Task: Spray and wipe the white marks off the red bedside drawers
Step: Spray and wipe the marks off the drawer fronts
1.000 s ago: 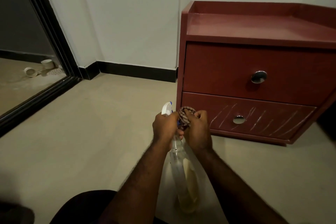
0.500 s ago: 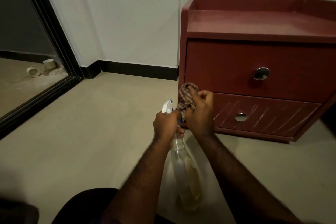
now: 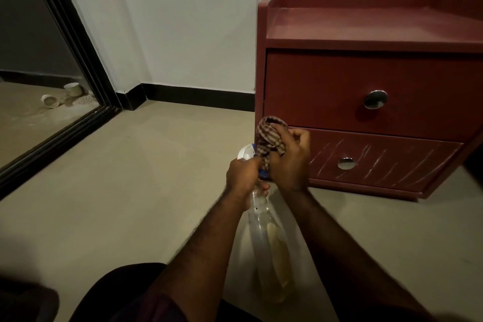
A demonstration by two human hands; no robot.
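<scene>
**Cloth and spray bottle in hand, lower drawer not wiped yet**

Far left there's a dark-framed doorway point(image 3: 75, 39) with a couple of white pipe fittings point(image 3: 49, 100) lying beyond it, nothing to do with the job. Next comes the left hand point(image 3: 244, 176), wrapped round the neck of the clear spray bottle point(image 3: 264, 230). The bottle's body hangs down toward the lap (held steady, I'd say, not aimed at anything). Right beside it, the right hand point(image 3: 290, 162) pinches a bunched checked cloth point(image 3: 269, 136) up by the nozzle. My guess is it's being gathered or wetted before wiping.

Further right, the red bedside drawers point(image 3: 366, 76) stand on the floor point(image 3: 130, 178) against the wall. The white marks point(image 3: 325, 150) streak the lower drawer front on both sides of its round knob point(image 3: 346, 163). Both hands are short of it, so the wiping looks yet to come.
</scene>
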